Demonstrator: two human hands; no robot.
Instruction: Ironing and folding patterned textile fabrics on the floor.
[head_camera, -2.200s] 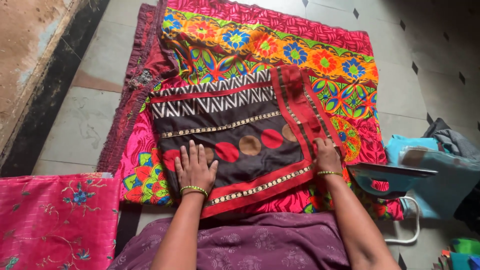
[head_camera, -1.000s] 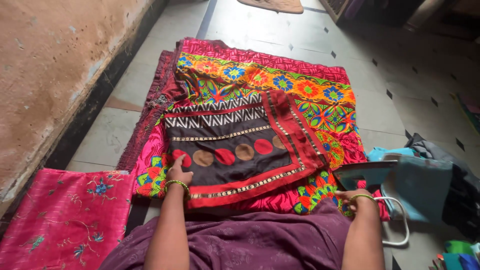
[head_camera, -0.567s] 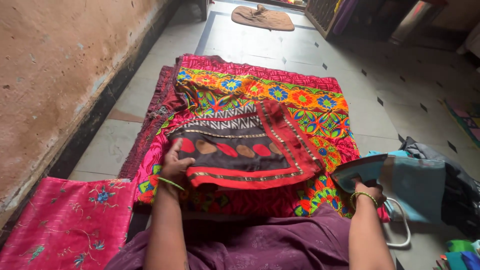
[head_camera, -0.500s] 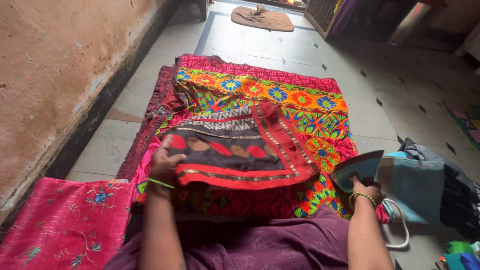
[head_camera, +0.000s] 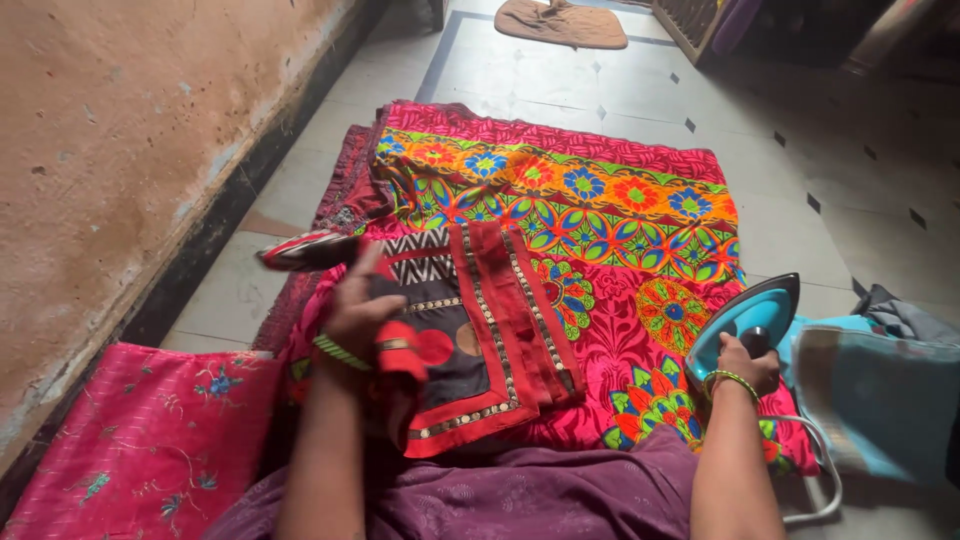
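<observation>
Risking a scorch if the teal iron (head_camera: 745, 318), gripped by the closed right hand (head_camera: 748, 364) and tilting sole-up, is tipping onto the bright floral spread (head_camera: 640, 225). Gripping the black-and-red folded cloth (head_camera: 470, 320) in the closed left hand (head_camera: 355, 310), lifting one edge; risking the fold slipping loose. Lying farther off, a brown mat (head_camera: 560, 20).

The left hand (head_camera: 358, 310) sits left of centre in the frame, raised, fingers curled shut in a grip, a green bangle at the wrist — forearm running up from the lower edge. The right hand (head_camera: 745, 362), lower right, is closed too, knuckles up, bangled.
</observation>
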